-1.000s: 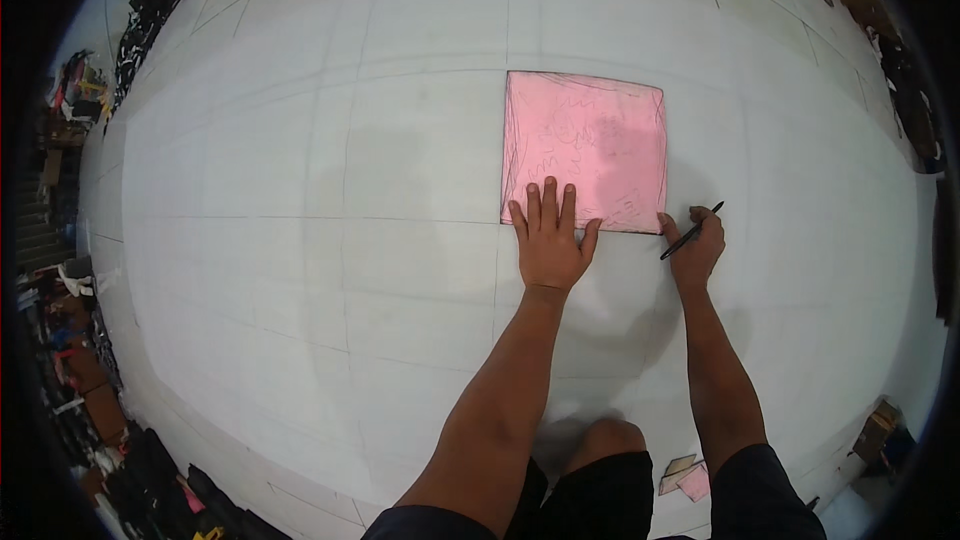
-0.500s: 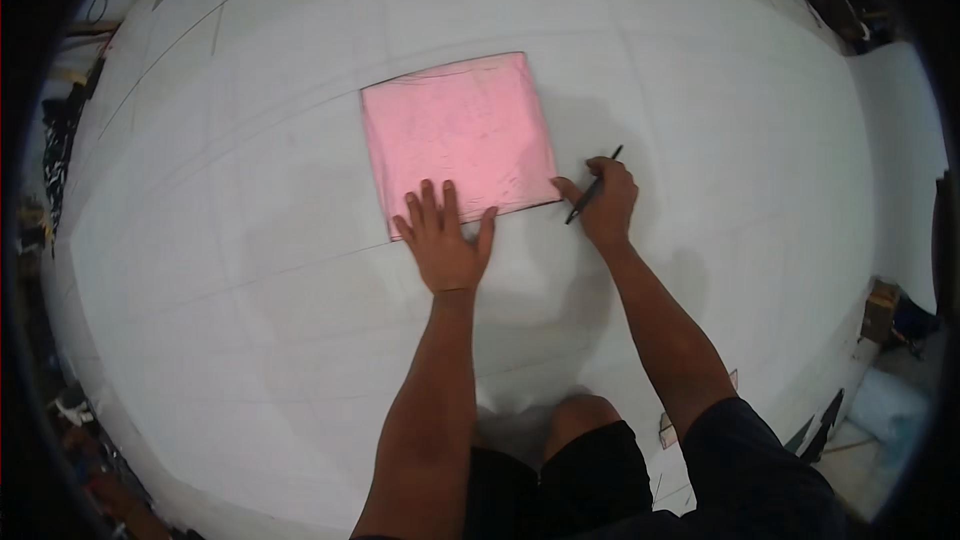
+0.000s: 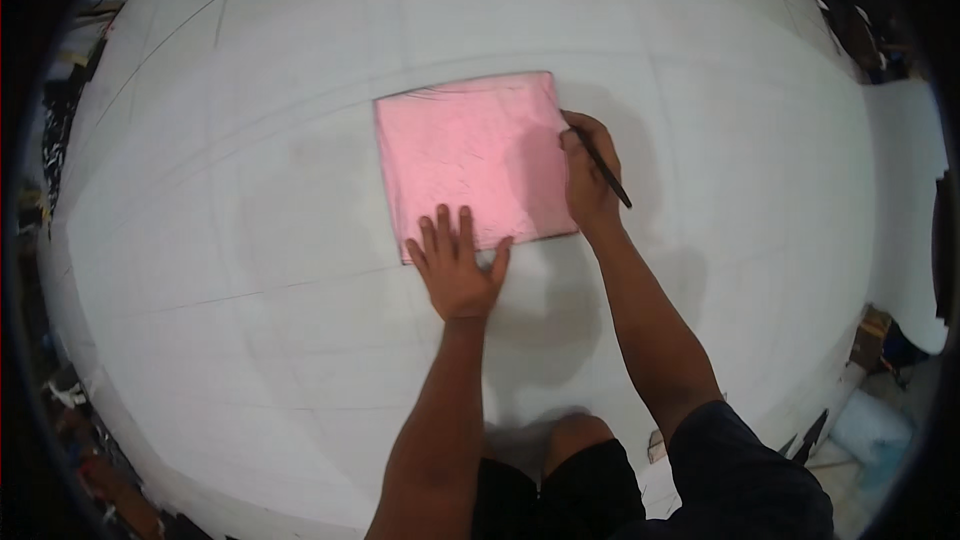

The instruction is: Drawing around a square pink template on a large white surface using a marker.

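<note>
A roughly square pink sheet [image 3: 470, 145], wrinkled on its surface, lies flat on a large white work surface [image 3: 270, 340]. Dark lines run along its edges. My left hand [image 3: 460, 275] rests with spread fingers on the near-left part of the sheet, the wrist over the white surface. Along the sheet's right edge, my right hand [image 3: 592, 175] is closed round a slim black pen [image 3: 606, 168]. The pen leans, with its upper end toward me and its other end by the sheet's upper right edge; the exact tip is hidden by my fingers.
Thin dark lines cross the white surface. A brown box [image 3: 872, 338] and a pale plastic bundle [image 3: 868, 425] sit off the right side. Dark clutter lines the left rim and the upper right. A small pale piece [image 3: 656, 446] lies by my right sleeve.
My right hand has moved from the sheet's near right corner up along its right edge, and the pen's tilt has changed. My left hand stays on the sheet; the whole view has shifted slightly.
</note>
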The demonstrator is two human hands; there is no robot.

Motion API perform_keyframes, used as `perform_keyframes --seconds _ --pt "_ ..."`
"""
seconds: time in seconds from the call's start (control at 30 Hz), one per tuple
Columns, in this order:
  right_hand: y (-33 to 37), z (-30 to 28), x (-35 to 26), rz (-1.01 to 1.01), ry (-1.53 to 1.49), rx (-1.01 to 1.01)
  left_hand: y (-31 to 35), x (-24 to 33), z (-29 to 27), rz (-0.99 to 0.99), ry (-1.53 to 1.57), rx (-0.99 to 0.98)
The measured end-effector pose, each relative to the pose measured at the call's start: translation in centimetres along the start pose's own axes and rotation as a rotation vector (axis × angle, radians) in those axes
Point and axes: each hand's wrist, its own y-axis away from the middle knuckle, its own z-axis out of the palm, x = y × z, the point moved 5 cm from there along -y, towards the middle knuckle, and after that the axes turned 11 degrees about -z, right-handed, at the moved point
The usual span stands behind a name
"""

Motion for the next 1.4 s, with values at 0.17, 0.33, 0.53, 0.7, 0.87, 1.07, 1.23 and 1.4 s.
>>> perform_keyframes --seconds 0.17,0.33,0.53,0.7,0.87,1.07,1.23,1.4 --pt "-5.7 10.8 -0.7 0.127 -0.181 -0.171 0.0 0.5 0.5 -0.048 -0.012 -0.076" --pt "-7.1 18.7 -1.1 0.174 -0.223 -0.345 0.1 0.1 0.4 -0.069 -0.027 -0.129" --pt "-7.0 20.1 -0.7 0.153 -0.144 -0.381 0.2 -0.2 0.6 -0.056 -0.05 -0.102" --pt "-7.1 20.1 -1.2 0.123 -0.078 -0.452 0.1 -0.1 0.6 -0.063 -0.056 -0.13" --pt "-6.9 18.2 -0.6 -0.016 0.028 -0.407 0.0 -0.1 0.6 -0.058 -0.075 -0.119" --pt "-8.2 8.1 2.1 0.117 0.254 -0.225 0.1 -0.1 0.6 -0.065 -0.063 -0.115" --pt "-9.1 2.4 4.9 0.295 0.254 -0.089 0.1 0.2 0.6 -0.031 -0.087 -0.083" --pt "-8.9 2.1 5.8 0.399 0.173 -0.016 0.3 0.3 0.9 -0.028 -0.105 -0.093"
